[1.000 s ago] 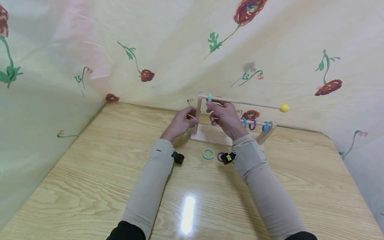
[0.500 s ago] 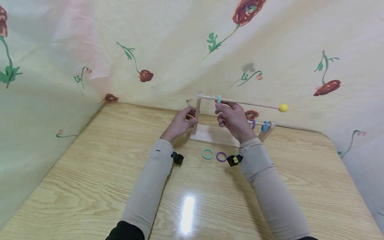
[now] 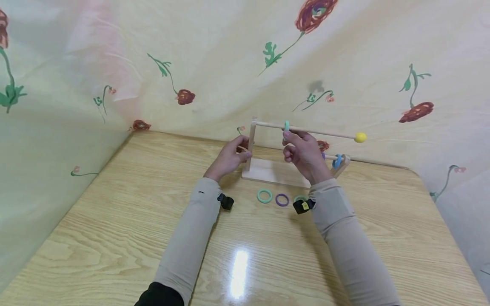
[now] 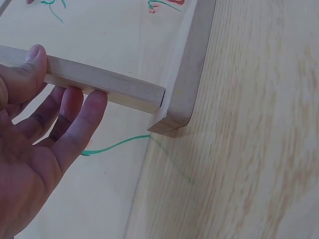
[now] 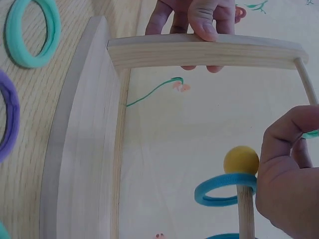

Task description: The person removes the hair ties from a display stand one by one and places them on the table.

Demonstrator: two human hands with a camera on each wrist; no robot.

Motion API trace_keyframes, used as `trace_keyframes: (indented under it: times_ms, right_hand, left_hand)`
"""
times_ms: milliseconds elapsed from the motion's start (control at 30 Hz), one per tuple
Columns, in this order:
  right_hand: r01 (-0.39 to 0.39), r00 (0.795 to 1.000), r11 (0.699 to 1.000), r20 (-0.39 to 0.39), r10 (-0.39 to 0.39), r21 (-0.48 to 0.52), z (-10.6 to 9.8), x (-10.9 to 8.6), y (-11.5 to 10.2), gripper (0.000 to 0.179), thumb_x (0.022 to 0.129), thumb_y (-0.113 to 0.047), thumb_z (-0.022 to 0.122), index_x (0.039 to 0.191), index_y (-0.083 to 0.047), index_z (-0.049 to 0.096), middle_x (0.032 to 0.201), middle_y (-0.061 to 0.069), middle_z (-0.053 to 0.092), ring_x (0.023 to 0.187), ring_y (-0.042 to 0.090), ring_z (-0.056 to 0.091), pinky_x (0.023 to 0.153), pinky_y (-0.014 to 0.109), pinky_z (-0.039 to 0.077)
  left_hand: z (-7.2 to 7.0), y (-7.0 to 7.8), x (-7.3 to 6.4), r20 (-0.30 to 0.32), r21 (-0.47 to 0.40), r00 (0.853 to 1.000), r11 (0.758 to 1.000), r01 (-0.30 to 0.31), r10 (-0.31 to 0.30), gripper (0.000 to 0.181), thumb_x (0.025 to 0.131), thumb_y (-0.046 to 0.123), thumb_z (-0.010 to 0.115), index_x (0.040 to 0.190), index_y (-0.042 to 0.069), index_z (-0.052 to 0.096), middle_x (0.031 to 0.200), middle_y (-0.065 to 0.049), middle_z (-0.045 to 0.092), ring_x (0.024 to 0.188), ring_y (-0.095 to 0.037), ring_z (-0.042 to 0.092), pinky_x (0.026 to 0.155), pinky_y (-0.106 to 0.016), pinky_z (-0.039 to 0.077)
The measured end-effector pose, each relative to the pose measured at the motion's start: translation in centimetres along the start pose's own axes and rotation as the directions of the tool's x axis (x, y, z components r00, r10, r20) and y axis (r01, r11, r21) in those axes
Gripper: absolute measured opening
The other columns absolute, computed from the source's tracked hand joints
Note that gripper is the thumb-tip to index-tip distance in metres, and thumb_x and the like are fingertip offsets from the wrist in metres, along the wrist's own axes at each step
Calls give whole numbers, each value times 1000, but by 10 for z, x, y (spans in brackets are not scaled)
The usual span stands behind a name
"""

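Observation:
A wooden stand (image 3: 275, 171) has an upright at each end and a rod on each upright. My left hand (image 3: 229, 157) holds the left upright (image 4: 114, 82) between thumb and fingers. On the upper rod (image 3: 264, 124), which ends in a yellow ball (image 3: 360, 137), hangs a green ring (image 3: 286, 125). My right hand (image 3: 304, 155) pinches that ring partway along the rod. In the right wrist view, a blue ring (image 5: 217, 191) hangs on the lower rod (image 5: 246, 211) near its yellow ball (image 5: 241, 160). A purple ring (image 3: 323, 156) there is partly hidden by my right hand.
On the table in front of the stand lie a green ring (image 3: 264, 196) and a purple ring (image 3: 282, 199). Another green ring (image 3: 300, 198) is partly covered by the right wrist camera (image 3: 302, 206). A flowered cloth (image 3: 229, 63) hangs close behind the stand.
My right hand has slid the green ring rightward along the upper rod, away from the left upright. The left hand stays on the upright.

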State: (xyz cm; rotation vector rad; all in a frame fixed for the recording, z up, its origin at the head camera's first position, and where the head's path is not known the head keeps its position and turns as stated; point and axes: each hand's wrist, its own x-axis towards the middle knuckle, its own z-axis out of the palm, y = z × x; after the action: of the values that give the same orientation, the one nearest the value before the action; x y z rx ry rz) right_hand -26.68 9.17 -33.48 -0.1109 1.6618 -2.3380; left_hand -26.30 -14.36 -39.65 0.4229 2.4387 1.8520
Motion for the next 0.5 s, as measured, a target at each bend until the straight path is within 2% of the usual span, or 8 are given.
trace_keyframes:
  times_ms: [200,500]
  right_hand:
    - [13,1000,1000,-7,-13,2,-9,-5,-2,26,99,-20,68,116,-5,54,82,3,56,53,13,51,48,22,42]
    - [37,999,999,-24,-36,31,-27,-12,-7,19,100,-17,67,110,-7,54,83,3,56,55,12,51,50,21,43]
  left_hand:
    - [-1,-1,1,2,4,1000,1000,5,-5,26,102,5,59,128,8,58,119,-8,56,102,-24,58,83,-35,57]
    - [0,-1,1,9,-9,1000,1000,5,-5,25,102,3,59,127,7,57,118,-9,56,101,-25,59,84,-35,57]
